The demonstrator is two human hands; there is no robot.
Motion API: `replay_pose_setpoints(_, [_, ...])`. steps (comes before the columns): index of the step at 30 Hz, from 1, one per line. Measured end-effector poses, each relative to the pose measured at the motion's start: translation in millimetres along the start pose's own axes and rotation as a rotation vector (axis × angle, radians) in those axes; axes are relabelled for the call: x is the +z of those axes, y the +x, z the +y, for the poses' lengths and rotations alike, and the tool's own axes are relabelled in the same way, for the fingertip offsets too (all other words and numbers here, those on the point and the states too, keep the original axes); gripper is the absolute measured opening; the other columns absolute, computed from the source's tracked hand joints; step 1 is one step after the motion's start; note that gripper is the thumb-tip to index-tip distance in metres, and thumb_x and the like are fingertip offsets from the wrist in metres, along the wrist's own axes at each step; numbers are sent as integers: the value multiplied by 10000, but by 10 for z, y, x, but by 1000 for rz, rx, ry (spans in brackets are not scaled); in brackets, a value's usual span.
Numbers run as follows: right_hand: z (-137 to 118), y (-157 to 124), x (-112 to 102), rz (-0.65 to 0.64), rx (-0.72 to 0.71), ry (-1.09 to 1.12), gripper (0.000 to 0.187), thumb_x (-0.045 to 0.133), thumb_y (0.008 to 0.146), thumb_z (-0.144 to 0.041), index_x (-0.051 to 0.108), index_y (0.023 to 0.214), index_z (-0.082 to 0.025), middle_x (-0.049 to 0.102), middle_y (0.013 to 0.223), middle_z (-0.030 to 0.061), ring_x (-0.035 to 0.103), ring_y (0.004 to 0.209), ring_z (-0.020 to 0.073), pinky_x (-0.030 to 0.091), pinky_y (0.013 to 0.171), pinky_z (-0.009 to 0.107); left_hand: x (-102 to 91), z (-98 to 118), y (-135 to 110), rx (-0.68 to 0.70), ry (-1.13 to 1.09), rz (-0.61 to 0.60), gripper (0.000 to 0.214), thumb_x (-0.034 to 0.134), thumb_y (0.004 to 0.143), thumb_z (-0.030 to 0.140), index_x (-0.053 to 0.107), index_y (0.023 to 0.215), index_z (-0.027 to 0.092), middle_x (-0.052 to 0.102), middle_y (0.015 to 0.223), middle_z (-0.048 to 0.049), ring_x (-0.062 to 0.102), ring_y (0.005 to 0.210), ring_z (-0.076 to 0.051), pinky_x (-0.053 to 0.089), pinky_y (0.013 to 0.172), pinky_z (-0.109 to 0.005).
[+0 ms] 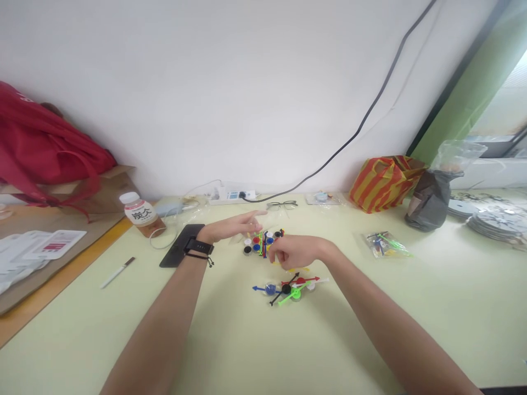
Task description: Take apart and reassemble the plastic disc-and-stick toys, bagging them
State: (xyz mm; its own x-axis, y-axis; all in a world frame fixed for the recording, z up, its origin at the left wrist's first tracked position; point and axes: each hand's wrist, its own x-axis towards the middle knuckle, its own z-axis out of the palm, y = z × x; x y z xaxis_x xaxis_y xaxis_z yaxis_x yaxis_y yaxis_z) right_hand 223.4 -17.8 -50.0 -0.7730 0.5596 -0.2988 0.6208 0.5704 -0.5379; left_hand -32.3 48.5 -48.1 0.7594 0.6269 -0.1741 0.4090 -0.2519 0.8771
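A heap of small coloured plastic discs and sticks (260, 241) lies on the pale green table (230, 345). My left hand (234, 225), with a black watch on the wrist, hovers just left of and above the heap, fingers stretched out and holding nothing. My right hand (293, 251) is curled closed at the heap's right edge, pinching something small that I cannot make out. Nearer to me lies a second cluster of arrow-shaped sticks on round hubs (290, 288), blue, black, green, red and white.
A black phone (181, 244), a pen (117, 272), a drink bottle (140, 213), a power strip (233, 195) and glasses (282, 205) lie behind and left. A clear bag of parts (387, 244), a striped bag (385, 181) and a dark bag (430, 200) stand right.
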Motion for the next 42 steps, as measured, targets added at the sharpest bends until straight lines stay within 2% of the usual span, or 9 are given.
replay_pose_setpoints(7, [79,-523,-410,340,-61,264,282,603,812,-159,703,1074,-191,738,840,23,692,768,182,519,673,266,5,-12,14,16,-85,-39,699,526,1021,542,290,1630,295,615,1156,-97,601,992,-216,462,824,-310])
replay_pose_setpoints(11, [185,-776,-549,730,-64,504,205,659,818,-236,698,1015,-196,740,783,21,696,747,183,541,704,293,35,-23,16,53,-223,-84,668,538,1004,547,369,1596,288,618,1155,-99,582,965,-217,451,791,-305])
replay_pose_setpoints(14, [291,-837,-583,1041,-88,597,150,706,805,-289,701,924,-199,743,768,33,688,718,182,552,703,313,74,-4,18,85,-310,-142,636,534,988,576,456,1536,264,626,1145,-107,569,954,-231,441,778,-314])
replay_pose_setpoints(18, [382,-790,-592,1303,-78,685,174,743,800,-355,690,882,-210,772,838,60,724,761,198,589,732,332,124,50,24,132,-367,-188,617,506,975,632,553,1448,238,627,1107,-112,551,924,-241,425,768,-333])
replay_pose_setpoints(22, [362,-674,-571,1345,-35,753,244,765,799,-401,676,927,-213,791,899,67,758,831,206,619,804,346,160,100,39,152,-368,-185,642,492,973,652,570,1439,217,630,1127,-127,552,904,-239,428,782,-349])
replay_pose_setpoints(28, [282,-478,-488,1186,37,788,222,756,809,-366,648,927,-211,807,896,68,770,823,193,623,830,348,244,191,80,134,-365,-166,636,516,975,646,573,1454,232,620,1172,-130,545,1012,-259,428,781,-326])
replay_pose_setpoints(34, [249,-372,-428,1109,83,736,189,751,830,-354,655,866,-195,815,889,90,771,831,203,608,794,338,312,189,149,119,-392,-162,600,524,990,613,563,1468,253,614,1209,-123,541,947,-221,426,777,-313])
replay_pose_setpoints(38, [256,-440,-469,1228,65,743,190,751,827,-365,673,864,-197,816,885,87,766,812,203,604,762,326,299,145,163,89,-382,-168,575,534,1001,588,545,1473,261,614,1195,-113,546,1023,-231,426,810,-304])
replay_pose_setpoints(42, [288,-565,-534,1372,70,799,195,769,807,-372,674,857,-210,813,873,73,761,823,205,599,755,316,275,128,158,91,-393,-153,565,543,1004,567,536,1476,255,601,1172,-107,538,1003,-219,419,798,-297])
